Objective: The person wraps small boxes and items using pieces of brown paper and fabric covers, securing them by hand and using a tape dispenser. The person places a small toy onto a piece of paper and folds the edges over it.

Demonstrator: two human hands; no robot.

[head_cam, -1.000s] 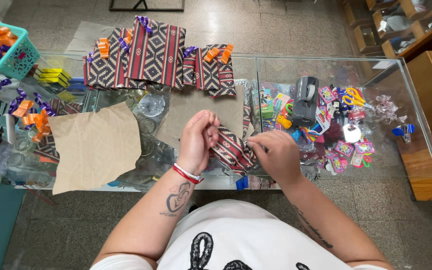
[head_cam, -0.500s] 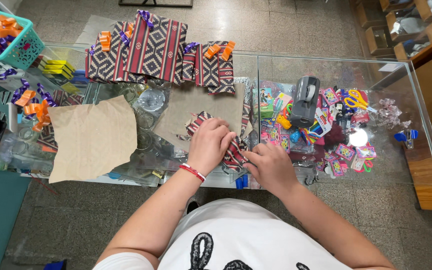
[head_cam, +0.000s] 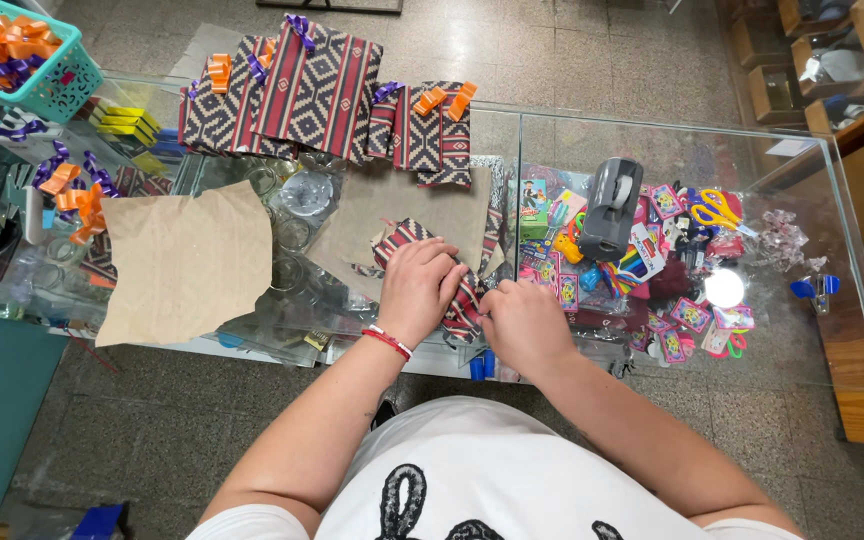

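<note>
Red-and-black woven-pattern wrapping (head_cam: 464, 300) sits under both hands at the near edge of the glass counter (head_cam: 852, 300), head view only. Left hand (head_cam: 417, 288) lies flat on top of the parcel, fingers curled over its far end, pressing down. Right hand (head_cam: 522, 322) is just beside it, touching the near right end, fingertips pinching or tucking the paper; exact grip hidden by the knuckles. Hands are close together, both clamped on the same parcel.

Parcel's long axis runs diagonally, far-left to near-right; the far end points toward the brown paper sheet (head_cam: 407, 215) under it, the near end toward the person's right hip.

To do the fold well, judging from this: keep the left palm weight steady so the parcel doesn't slide on glass, crease the end flap tight with the right fingertips, pull paper taut along the long axis before fixing.

Nearby: grey tape dispenser (head_cam: 612, 205) within right-hand reach, yellow scissors (head_cam: 717, 208) further right, finished patterned bags with bows (head_cam: 317, 95) at the far edge, another kraft sheet (head_cam: 187, 260) left, teal basket of bows (head_cam: 27, 55) far left.
</note>
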